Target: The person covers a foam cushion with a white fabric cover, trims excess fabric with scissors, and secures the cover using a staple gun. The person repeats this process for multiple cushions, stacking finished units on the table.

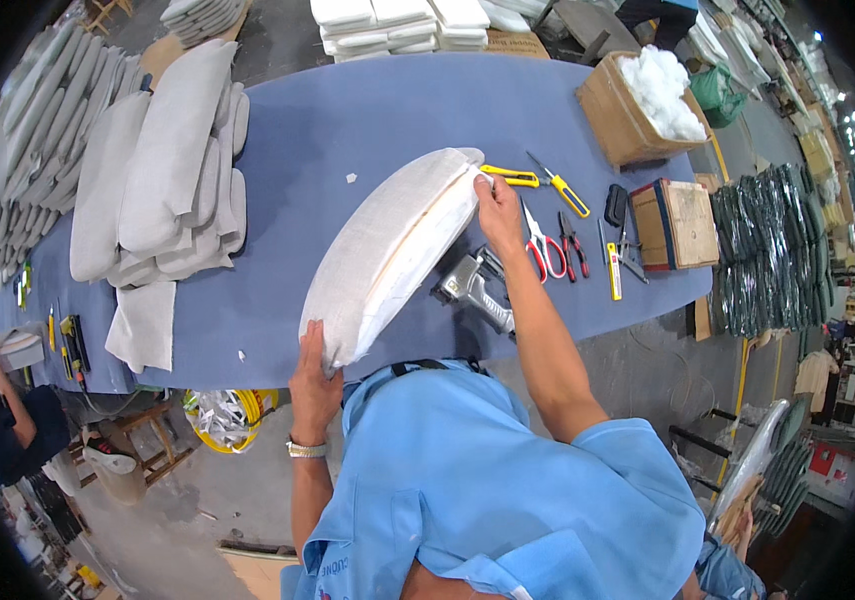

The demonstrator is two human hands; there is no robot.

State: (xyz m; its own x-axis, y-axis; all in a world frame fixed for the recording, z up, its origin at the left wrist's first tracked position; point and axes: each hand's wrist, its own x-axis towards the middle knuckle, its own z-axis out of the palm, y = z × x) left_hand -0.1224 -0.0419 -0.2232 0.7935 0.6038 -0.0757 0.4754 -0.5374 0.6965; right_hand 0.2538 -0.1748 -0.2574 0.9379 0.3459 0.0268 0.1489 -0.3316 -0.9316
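Observation:
A long, curved cushion [377, 250] in light grey fabric is held at a slant above the blue table. A strip of white padding or lining [417, 270] shows along its right side, beside a seam-like edge. My left hand [315, 388] grips the near end, and a watch is on that wrist. My right hand [499, 212] is closed on the far right end. Below my right forearm lies a grey staple gun [477, 292]. Close to the right hand are a yellow cutter knife [510, 176], a yellow-handled screwdriver [567, 195] and red-handled scissors [544, 245].
Pliers [573, 248] and another yellow knife [614, 272] lie further right, before a wooden box [677, 225]. A carton of white stuffing [637, 120] stands at the back right. Grey cushion covers [162, 170] are piled left. A yellow bucket [247, 400] stands below. Another person works far left.

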